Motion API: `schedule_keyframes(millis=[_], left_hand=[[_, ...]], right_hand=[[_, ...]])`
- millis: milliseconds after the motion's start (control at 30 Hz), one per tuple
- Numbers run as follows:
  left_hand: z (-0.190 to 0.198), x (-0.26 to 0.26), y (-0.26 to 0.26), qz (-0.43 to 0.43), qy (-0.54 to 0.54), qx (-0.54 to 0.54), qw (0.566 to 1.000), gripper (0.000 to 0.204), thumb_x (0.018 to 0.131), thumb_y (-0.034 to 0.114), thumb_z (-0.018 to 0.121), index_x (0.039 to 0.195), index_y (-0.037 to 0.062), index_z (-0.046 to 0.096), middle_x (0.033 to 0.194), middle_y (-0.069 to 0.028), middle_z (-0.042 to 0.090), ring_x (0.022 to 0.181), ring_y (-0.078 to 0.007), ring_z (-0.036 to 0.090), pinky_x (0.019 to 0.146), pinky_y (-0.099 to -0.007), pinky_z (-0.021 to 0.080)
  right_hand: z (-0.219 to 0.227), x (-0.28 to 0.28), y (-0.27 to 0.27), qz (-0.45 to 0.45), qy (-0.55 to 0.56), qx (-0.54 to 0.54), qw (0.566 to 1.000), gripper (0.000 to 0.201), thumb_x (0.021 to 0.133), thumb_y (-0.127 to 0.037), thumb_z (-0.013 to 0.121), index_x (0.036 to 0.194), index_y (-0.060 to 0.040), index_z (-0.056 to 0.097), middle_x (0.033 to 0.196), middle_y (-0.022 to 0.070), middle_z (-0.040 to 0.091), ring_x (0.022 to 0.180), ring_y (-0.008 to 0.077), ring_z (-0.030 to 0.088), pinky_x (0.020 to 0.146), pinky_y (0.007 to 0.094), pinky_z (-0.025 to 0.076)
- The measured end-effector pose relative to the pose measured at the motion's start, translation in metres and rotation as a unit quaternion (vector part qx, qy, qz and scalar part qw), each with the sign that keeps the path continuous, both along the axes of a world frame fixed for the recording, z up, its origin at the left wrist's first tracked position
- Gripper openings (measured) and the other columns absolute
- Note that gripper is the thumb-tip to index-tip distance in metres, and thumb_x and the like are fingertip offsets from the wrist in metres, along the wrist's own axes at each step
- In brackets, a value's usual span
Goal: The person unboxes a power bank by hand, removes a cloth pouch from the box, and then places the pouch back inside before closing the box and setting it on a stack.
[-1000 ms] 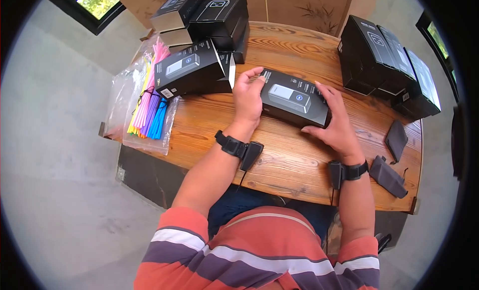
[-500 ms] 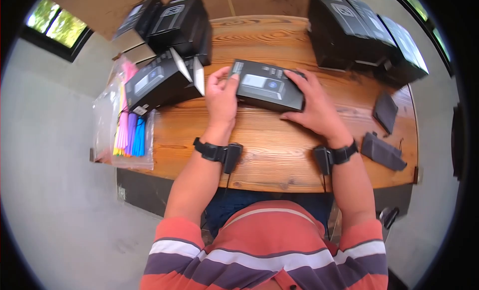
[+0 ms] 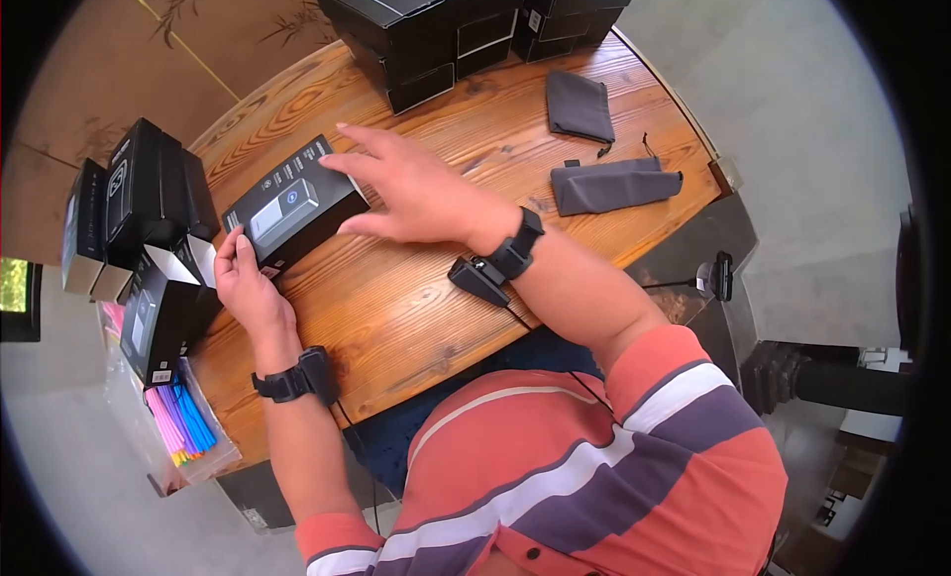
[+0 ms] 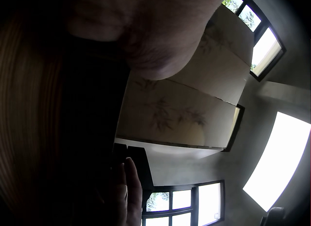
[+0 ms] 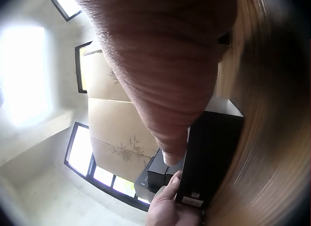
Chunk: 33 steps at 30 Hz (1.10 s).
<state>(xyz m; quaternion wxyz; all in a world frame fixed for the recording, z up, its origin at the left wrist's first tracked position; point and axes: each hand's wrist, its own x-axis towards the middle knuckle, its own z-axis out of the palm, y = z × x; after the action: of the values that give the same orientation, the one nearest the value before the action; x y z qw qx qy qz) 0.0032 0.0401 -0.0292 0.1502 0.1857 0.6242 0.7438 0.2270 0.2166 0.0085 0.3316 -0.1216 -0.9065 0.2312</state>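
we look down on one wooden table (image 3: 386, 314) that bears everything handled here. at its far edge we count three large black boxes (image 3: 396, 31), shoulder to shoulder, probably parked there to leave working room. on the left stands another cluster of dark boxes (image 3: 149, 180); we see at least three, but overlap hides the full count. one clear plastic bag (image 3: 210, 461) lies partly under one open box (image 3: 144, 323), whose pale flaps stick up; its bundled sticks (image 3: 178, 413) are too tightly bunched to count. the black box (image 3: 287, 195) between the two hands is single too, set slantwise at the left part of the table; we cannot tell whether its whole base rests on the wood. the right hand (image 3: 426, 190) has its fingers apart, spread about the box's right end, and we cannot tell if they touch. the left hand (image 3: 250, 284) is clamped on the near left corner, thumb and fingers pinching it, likely to steady the box while the other hand is free to work at that end. two grey pouches (image 3: 580, 105) lie on the right, apart from the boxes, perhaps laid aside within reach. smallest, we count two wrist devices (image 3: 480, 279), one strapped to each wrist.
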Motion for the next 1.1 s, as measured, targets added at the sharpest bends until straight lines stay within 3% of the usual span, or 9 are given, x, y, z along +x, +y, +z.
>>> schedule_keyframes(millis=[200,233,333,367,433,500,600,967,1100], left_hand=[[-0.007,-0.004,0.001,-0.003,-0.026,0.017,1.0,0.02,0.113,0.015,0.07,0.129,0.0052,0.074,0.117,-0.003,0.074,0.096,-0.0094,0.069,0.072,-0.0256,0.056],[-0.005,0.0,0.001,0.004,-0.034,0.011,0.999,0.02,0.112,0.015,0.072,0.129,0.0054,0.075,0.117,-0.0017,0.072,0.094,-0.0091,0.068,0.071,-0.0255,0.056],[0.001,0.005,0.0,0.0,-0.038,0.004,0.999,0.025,0.108,0.01,0.073,0.133,0.0054,0.073,0.099,0.003,0.069,0.08,-0.0051,0.06,0.065,-0.0236,0.049],[0.004,0.008,0.001,0.005,-0.048,0.008,0.999,0.027,0.107,0.009,0.073,0.135,0.0055,0.072,0.095,0.0041,0.067,0.077,-0.0042,0.057,0.064,-0.0232,0.047],[-0.01,0.002,0.006,0.016,-0.018,0.016,1.0,0.024,0.107,0.008,0.071,0.131,0.0027,0.07,0.116,-0.0055,0.072,0.101,-0.012,0.065,0.09,-0.0301,0.055],[-0.02,-0.003,0.009,0.021,0.021,0.016,0.999,0.027,0.107,0.01,0.073,0.133,0.0037,0.07,0.102,0.0002,0.071,0.084,-0.0058,0.061,0.072,-0.0241,0.051],[0.002,0.007,0.007,0.024,0.012,0.011,1.0,0.025,0.106,0.008,0.071,0.13,0.0005,0.07,0.12,-0.0081,0.073,0.105,-0.0127,0.066,0.096,-0.028,0.053],[0.016,0.011,0.002,0.008,-0.025,0.011,1.0,0.029,0.106,0.008,0.071,0.133,-0.0018,0.068,0.126,-0.0105,0.074,0.115,-0.0141,0.067,0.102,-0.0288,0.053],[0.009,0.006,0.002,-0.003,-0.018,-0.002,1.0,0.029,0.107,0.009,0.07,0.134,-0.0021,0.068,0.128,-0.0106,0.073,0.117,-0.0143,0.067,0.103,-0.0289,0.053]], right_hand=[[0.067,0.053,0.012,0.031,-0.114,-0.016,0.993,0.059,0.097,-0.031,0.086,0.148,-0.0084,0.069,0.15,0.0205,0.069,0.136,0.0412,0.066,0.114,0.0458,0.055],[0.074,0.069,0.015,0.02,-0.095,-0.001,0.995,0.055,0.098,-0.031,0.083,0.145,-0.0048,0.07,0.136,0.0214,0.074,0.127,0.0414,0.07,0.106,0.0463,0.059],[0.086,0.118,0.026,-0.07,-0.167,-0.062,0.981,0.054,0.095,-0.022,0.085,0.145,-0.004,0.07,0.138,0.0184,0.075,0.128,0.0384,0.071,0.108,0.0433,0.057],[0.092,0.136,0.028,-0.113,-0.216,-0.1,0.965,0.053,0.095,-0.016,0.083,0.143,-0.0015,0.07,0.135,0.0178,0.075,0.126,0.0341,0.073,0.107,0.0416,0.057],[0.054,0.192,0.06,-0.139,-0.178,-0.212,0.951,0.056,0.089,-0.005,0.082,0.143,0.001,0.068,0.129,0.0114,0.076,0.111,0.0215,0.073,0.097,0.0336,0.057],[0.057,0.223,0.057,-0.231,-0.242,-0.22,0.916,0.063,0.084,0.002,0.081,0.145,-0.0011,0.067,0.122,0.0016,0.067,0.092,0.0085,0.056,0.083,0.0264,0.05],[0.054,0.235,0.04,-0.248,-0.297,-0.208,0.898,0.054,0.081,0.001,0.083,0.133,-0.0017,0.069,0.116,0.0029,0.067,0.087,0.0131,0.056,0.081,0.0301,0.051],[0.045,0.15,0.052,-0.242,-0.291,-0.1,0.92,0.023,0.094,-0.006,0.08,0.114,0.0002,0.07,0.092,0.0064,0.065,0.085,0.0183,0.06,0.079,0.0342,0.052],[0.054,0.11,0.049,-0.239,-0.146,-0.11,0.953,0.024,0.098,-0.009,0.079,0.118,0.0012,0.071,0.089,0.0074,0.066,0.079,0.018,0.059,0.076,0.0331,0.052]])
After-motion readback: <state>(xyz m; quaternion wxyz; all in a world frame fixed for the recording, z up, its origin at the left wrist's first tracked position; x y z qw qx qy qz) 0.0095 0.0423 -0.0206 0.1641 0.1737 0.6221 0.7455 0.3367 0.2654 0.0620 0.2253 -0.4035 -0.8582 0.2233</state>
